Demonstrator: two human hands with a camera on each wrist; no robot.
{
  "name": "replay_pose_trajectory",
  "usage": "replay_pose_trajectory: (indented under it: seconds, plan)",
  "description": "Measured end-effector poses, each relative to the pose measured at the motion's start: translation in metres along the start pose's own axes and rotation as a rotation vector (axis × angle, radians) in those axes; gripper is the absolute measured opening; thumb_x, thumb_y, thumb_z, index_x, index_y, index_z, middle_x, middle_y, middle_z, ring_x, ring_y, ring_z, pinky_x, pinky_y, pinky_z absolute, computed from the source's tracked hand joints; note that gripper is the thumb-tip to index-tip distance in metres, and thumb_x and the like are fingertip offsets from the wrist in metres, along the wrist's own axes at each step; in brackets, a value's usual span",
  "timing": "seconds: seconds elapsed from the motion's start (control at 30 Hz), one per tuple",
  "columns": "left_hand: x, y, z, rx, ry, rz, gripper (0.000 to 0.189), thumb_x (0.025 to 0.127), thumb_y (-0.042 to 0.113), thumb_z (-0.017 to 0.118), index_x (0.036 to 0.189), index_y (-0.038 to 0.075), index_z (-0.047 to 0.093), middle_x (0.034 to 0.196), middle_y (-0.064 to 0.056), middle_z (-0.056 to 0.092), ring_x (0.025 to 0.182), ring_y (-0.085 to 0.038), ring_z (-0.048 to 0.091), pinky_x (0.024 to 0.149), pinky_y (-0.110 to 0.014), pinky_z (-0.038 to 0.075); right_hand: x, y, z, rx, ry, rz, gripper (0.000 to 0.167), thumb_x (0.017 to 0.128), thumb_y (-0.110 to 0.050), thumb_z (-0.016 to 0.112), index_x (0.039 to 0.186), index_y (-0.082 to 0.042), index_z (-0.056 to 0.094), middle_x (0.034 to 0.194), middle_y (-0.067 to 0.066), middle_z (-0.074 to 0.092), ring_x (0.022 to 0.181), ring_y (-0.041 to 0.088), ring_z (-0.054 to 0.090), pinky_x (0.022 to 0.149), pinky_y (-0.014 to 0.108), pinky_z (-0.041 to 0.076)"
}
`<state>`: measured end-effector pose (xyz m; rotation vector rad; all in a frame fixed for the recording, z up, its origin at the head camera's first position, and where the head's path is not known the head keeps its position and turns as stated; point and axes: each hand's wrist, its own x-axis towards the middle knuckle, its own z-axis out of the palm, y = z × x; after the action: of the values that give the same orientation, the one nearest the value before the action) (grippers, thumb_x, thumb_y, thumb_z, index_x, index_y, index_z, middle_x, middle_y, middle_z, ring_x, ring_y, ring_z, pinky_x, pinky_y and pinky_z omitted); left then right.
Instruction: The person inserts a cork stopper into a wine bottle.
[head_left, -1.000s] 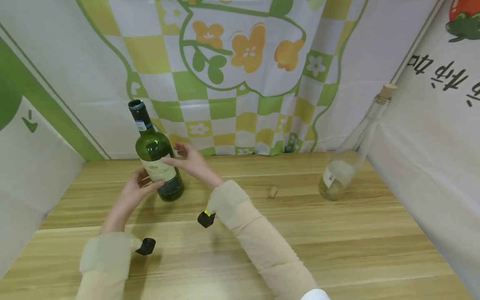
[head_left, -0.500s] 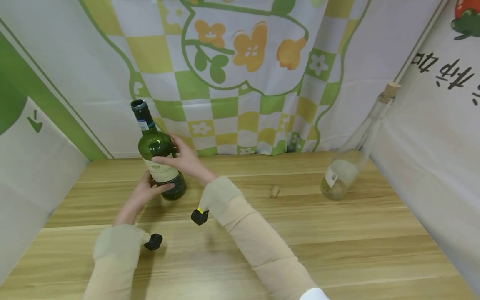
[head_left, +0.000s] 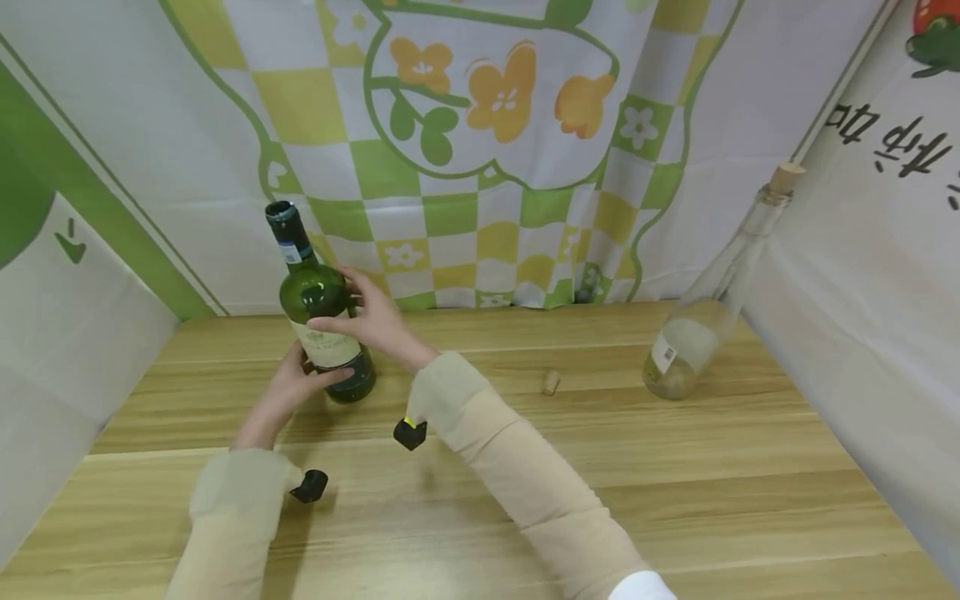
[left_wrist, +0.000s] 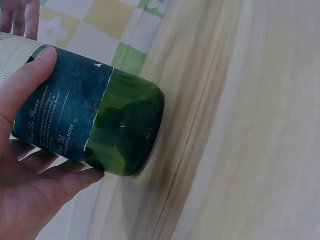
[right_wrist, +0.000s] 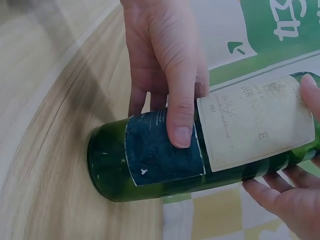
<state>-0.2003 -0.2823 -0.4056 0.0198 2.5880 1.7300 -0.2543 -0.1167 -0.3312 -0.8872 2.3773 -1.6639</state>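
A green wine bottle (head_left: 315, 292) with a cream label and a dark blue lower label stands near the table's back left, its mouth uncorked. My left hand (head_left: 288, 387) grips it low down, the thumb lying across the blue label in the left wrist view. Higher up, on the bottle's right side, my right hand (head_left: 378, 325) holds it with the thumb over the cream label (right_wrist: 257, 122). Fingers of both hands pass behind the glass and are partly hidden. Whether the base touches the table, I cannot tell.
A small loose cork (head_left: 551, 382) lies on the wooden table (head_left: 525, 483) right of the bottle. Farther right stands a tall clear glass bottle (head_left: 690, 342) with a cork stopper (head_left: 787, 177) in its neck. A checked curtain (head_left: 480, 208) hangs along the back edge.
Both hands have come in from beside the bottle and taken hold of it, the left slightly lower than before. Over the last half second hardly anything differs.
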Motion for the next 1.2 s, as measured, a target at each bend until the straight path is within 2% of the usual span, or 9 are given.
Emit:
replay_pose_trajectory:
  seconds: [0.13,0.33,0.67,0.9,1.07,1.2]
  plan:
    - [-0.003,0.003,0.003,0.025,0.005,0.033,0.090,0.081,0.025,0.071,0.145,0.009,0.010,0.144,-0.020,0.024,0.129,-0.042,0.024,0.101,-0.057,0.027,-0.004,0.000,-0.003,-0.012,0.005,-0.017,0.080,0.073,-0.029,0.077,0.140,-0.021,0.033,0.131,0.001,0.048,0.114,0.011,0.048,0.088,0.024,0.044]
    - [-0.009,0.009,0.011,0.047,-0.034,0.077,0.085,0.081,0.027,0.070,0.144,0.010,0.015,0.139,-0.018,0.033,0.126,-0.039,0.032,0.099,-0.055,0.031,-0.014,-0.002,-0.011,-0.018,0.029,-0.029,0.078,0.073,-0.028,0.078,0.138,-0.020,0.036,0.130,0.002,0.049,0.112,0.013,0.051,0.084,0.022,0.046]
    - [-0.028,0.030,0.031,0.137,-0.052,0.108,0.081,0.079,0.033,0.071,0.141,0.009,0.025,0.135,-0.017,0.040,0.124,-0.038,0.036,0.097,-0.055,0.034,-0.049,-0.018,-0.032,-0.117,0.038,-0.035,0.081,0.071,-0.035,0.077,0.138,-0.020,0.034,0.127,0.002,0.051,0.111,0.014,0.052,0.082,0.021,0.047]
    - [-0.041,0.046,0.051,0.100,-0.066,0.173,0.073,0.077,0.026,0.074,0.136,0.010,0.034,0.128,-0.013,0.047,0.117,-0.032,0.046,0.094,-0.049,0.039,-0.077,-0.024,-0.050,-0.061,0.018,-0.053,0.084,0.073,-0.030,0.077,0.139,-0.016,0.028,0.125,0.004,0.049,0.106,0.014,0.052,0.076,0.018,0.048]
    - [-0.051,0.060,0.066,0.085,-0.091,0.158,0.075,0.075,0.028,0.075,0.136,0.012,0.034,0.127,-0.011,0.049,0.116,-0.030,0.047,0.092,-0.046,0.043,-0.092,-0.028,-0.063,-0.041,0.000,-0.086,0.083,0.073,-0.027,0.077,0.137,-0.016,0.025,0.123,0.003,0.048,0.100,0.010,0.052,0.073,0.020,0.048]
    - [-0.057,0.070,0.077,0.089,-0.115,0.158,0.074,0.074,0.029,0.076,0.134,0.014,0.037,0.127,-0.010,0.050,0.116,-0.030,0.048,0.091,-0.046,0.044,-0.104,-0.033,-0.076,-0.050,-0.007,-0.107,0.084,0.072,-0.024,0.078,0.134,-0.012,0.023,0.122,0.006,0.047,0.098,0.012,0.053,0.073,0.021,0.048]
